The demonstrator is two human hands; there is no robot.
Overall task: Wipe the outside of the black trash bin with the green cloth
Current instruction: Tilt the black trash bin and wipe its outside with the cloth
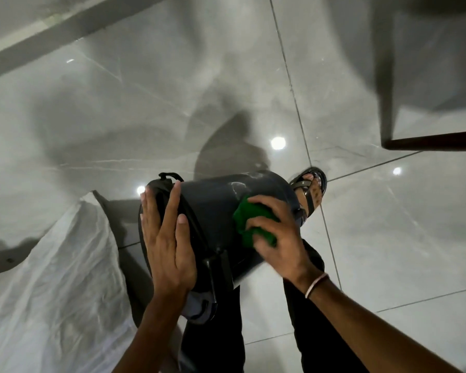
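Glossy grey tiled floor (172, 103), white sheet (59, 265) left, dark table edge (436, 142) right.

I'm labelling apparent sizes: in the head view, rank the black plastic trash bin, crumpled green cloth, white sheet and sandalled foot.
Largest to smallest:
1. white sheet, though it's nearer the camera
2. black plastic trash bin
3. crumpled green cloth
4. sandalled foot, close to the cloth

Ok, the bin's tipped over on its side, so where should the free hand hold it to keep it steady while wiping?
Probably at the lid end, from the left. The black trash bin lies tilted, and the left hand presses flat on the lid, opposite the right hand rubbing the green cloth on the wall.
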